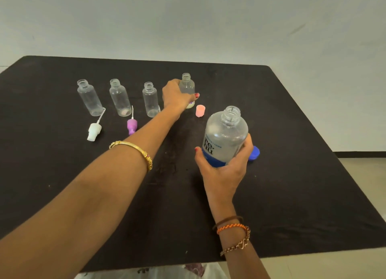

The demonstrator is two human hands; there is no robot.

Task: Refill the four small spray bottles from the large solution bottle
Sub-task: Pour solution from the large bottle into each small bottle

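Several small clear spray bottles stand uncapped in a row at the back of the black table [292, 174]: a leftmost bottle [89, 98], a second bottle [120, 98], a third bottle [150, 100] and a rightmost bottle [187, 84]. My left hand [174, 96] is wrapped around the rightmost bottle's lower body. My right hand [223, 168] grips the large solution bottle [225, 134], open-necked and upright, near the table's middle right.
A white spray head [94, 130] and a purple spray head [132, 126] lie in front of the left two bottles. A pink cap [200, 111] stands beside the rightmost bottle. A blue cap [254, 153] lies behind the large bottle. The table's near edge runs close to my body.
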